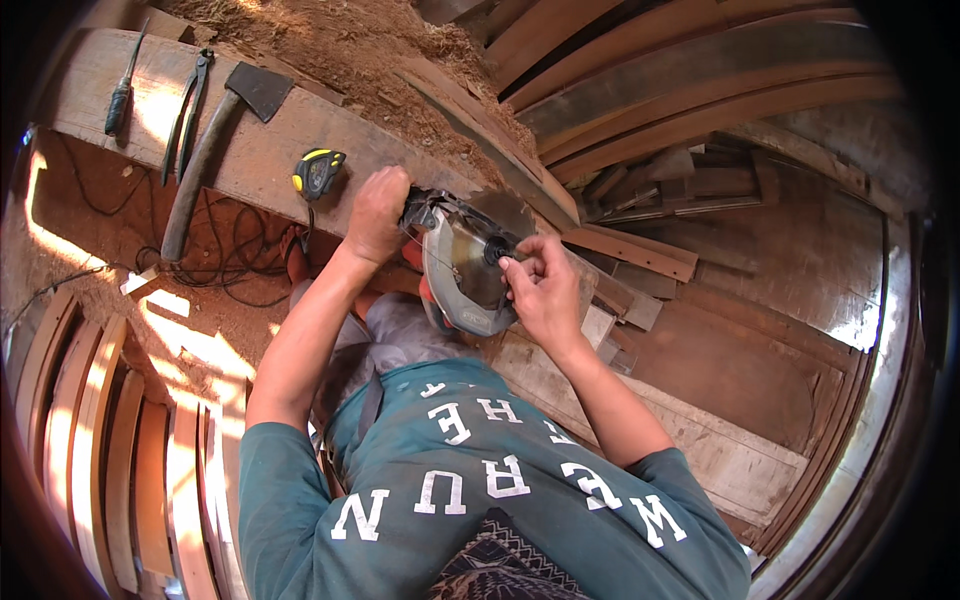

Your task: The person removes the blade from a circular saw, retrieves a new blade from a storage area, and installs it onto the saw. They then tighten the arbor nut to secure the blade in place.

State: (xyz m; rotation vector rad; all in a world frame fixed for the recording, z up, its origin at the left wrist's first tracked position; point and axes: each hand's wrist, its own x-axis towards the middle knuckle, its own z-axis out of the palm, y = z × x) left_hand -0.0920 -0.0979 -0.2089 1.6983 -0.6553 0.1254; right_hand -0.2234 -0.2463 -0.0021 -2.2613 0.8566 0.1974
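Observation:
A circular saw [437,270] with a grey guard and some red on its body rests at the edge of the plank bench, its round blade [468,258] facing up and to the right. My left hand [378,212] is closed around the saw's dark far-left part. At the middle of the blade is a dark round hub piece [494,249]. My right hand [543,288] pinches at this hub with thumb and forefinger, the other fingers curled. Whether a separate small part sits between those fingertips is hard to see.
On the plank bench [235,160] lie a yellow-black tape measure [319,173], a hatchet [258,92], pincers [187,115] and a screwdriver [119,100]. Sawdust [370,50] is heaped behind. Black cables [235,250] tangle on the floor. Boards [110,440] stand left; more lumber [690,80] lies right.

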